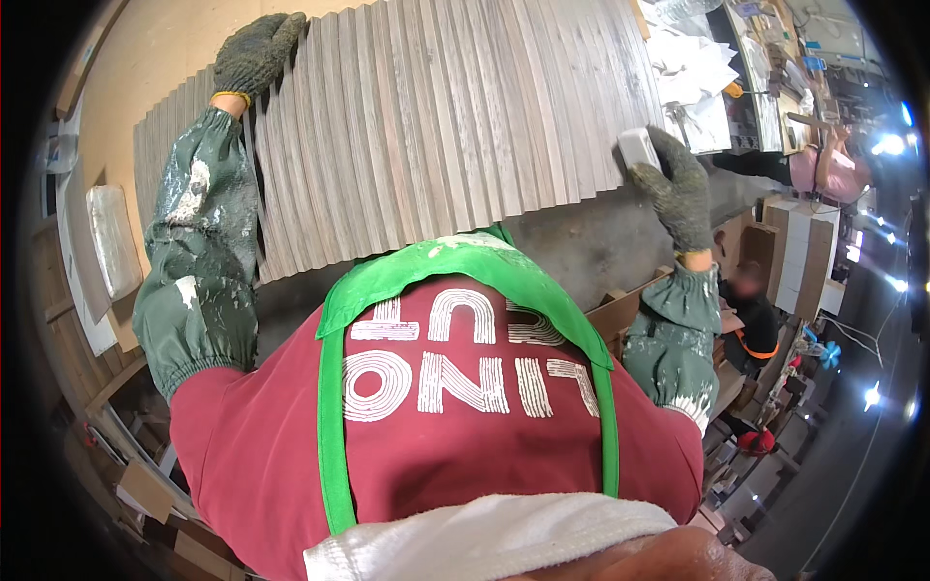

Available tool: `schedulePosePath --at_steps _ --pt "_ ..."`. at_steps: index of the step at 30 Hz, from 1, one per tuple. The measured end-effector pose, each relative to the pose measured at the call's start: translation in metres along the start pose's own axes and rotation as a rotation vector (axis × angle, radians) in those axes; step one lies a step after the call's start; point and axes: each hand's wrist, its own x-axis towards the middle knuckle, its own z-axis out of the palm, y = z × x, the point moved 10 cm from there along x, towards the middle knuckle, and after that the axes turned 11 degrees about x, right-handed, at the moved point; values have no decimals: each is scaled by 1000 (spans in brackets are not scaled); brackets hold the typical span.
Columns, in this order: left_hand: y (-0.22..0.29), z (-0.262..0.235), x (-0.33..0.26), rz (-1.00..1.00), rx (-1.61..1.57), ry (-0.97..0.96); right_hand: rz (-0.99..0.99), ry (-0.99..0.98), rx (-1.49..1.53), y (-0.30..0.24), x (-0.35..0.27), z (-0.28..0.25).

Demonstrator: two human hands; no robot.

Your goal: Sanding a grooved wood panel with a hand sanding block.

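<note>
Gripping white block in right hand, thumb and fingers closed, at right edge of grey strips covering tabletop. Resting left hand outstretched, seemingly empty. Likely needing level block, even pressure.

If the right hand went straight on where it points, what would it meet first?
Probably the right end of the grey slatted panel; the white block in the right hand may be touching it, but depth is unclear.
</note>
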Motion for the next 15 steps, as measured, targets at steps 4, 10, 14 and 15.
schedulePosePath --at_steps 4,10,14,15 --pt "-2 4 3 -18 -30 -2 -138 105 -104 -30 -1 23" --pt "-6 -17 -17 -67 -42 -26 -299 48 -408 -32 59 56" --pt "-8 -22 -18 -62 -39 28 -308 10 -427 -27 166 79" --pt "10 -7 4 8 -90 70 -277 43 -474 -18 187 70"
